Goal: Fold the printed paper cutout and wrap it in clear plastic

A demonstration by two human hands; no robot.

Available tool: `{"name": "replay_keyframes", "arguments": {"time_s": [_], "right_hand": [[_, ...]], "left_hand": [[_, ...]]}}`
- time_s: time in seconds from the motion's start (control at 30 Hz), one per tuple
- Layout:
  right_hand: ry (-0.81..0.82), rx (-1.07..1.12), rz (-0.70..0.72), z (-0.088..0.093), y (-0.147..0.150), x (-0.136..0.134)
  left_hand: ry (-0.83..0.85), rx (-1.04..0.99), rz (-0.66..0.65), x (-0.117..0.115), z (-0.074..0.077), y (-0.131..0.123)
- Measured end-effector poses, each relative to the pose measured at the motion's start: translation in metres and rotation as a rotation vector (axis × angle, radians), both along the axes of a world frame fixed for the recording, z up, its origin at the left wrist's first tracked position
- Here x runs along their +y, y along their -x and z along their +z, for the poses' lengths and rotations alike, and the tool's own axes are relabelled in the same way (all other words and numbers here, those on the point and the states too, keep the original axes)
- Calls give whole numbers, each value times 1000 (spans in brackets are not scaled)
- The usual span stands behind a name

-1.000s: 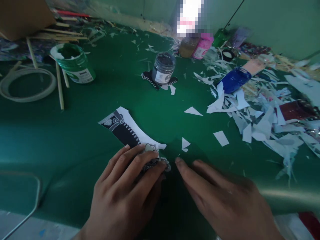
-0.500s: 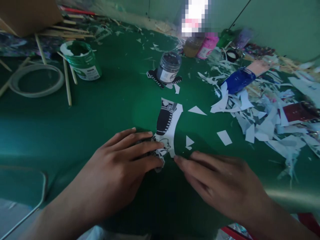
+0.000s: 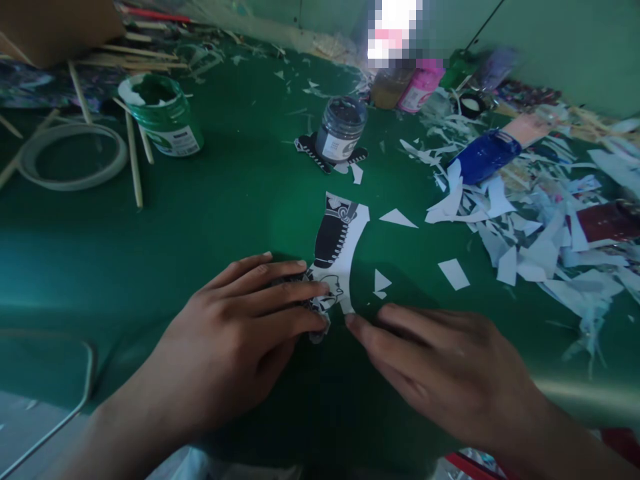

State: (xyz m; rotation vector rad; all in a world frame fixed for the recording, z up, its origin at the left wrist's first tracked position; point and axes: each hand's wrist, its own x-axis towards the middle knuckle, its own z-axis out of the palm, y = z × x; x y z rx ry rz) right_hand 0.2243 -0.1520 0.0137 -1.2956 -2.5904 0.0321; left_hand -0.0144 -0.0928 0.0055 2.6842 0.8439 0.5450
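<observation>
A black-and-white printed paper cutout (image 3: 330, 237) with a wide white margin along its right side lies on the green table (image 3: 240, 193). My left hand (image 3: 245, 303) rests flat on its lower left part, fingers stretched out and slightly spread, covering some of the print. At the lower tip of the white margin, my right hand (image 3: 425, 353) has its fingers drawn together in a pinch on the paper. Small white paper scraps (image 3: 454, 274) lie just to the right of the cutout.
Behind the cutout, a dark paint jar (image 3: 340, 137) stands on another black printed cutout (image 3: 313, 152). An open green paint jar (image 3: 167, 120), a tape roll (image 3: 73, 157) and wooden sticks (image 3: 134, 160) are at left. Heaped paper strips (image 3: 540, 247) surround a blue jar (image 3: 485, 157) at right.
The camera view has shifted very slightly, so the jars and scraps sit a little differently in frame. Both hands keep nearly the same place on the cutout.
</observation>
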Motion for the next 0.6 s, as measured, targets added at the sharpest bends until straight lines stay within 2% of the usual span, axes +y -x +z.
{"name": "replay_keyframes", "arguments": {"time_s": [0.2, 0.33, 0.43, 0.53, 0.6], "right_hand": [[2, -68, 22, 9, 6, 4], [-52, -123, 54, 17, 6, 7], [-61, -116, 70, 16, 0, 6], [-66, -78, -8, 10, -7, 1], [-83, -22, -116, 5, -7, -4]], "left_hand": [[-3, 1, -6, 0, -1, 0], [-3, 4, -21, 1, 0, 2], [0, 0, -23, 1, 0, 1], [-29, -10, 9, -4, -1, -2], [-83, -25, 94, -12, -3, -7]]}}
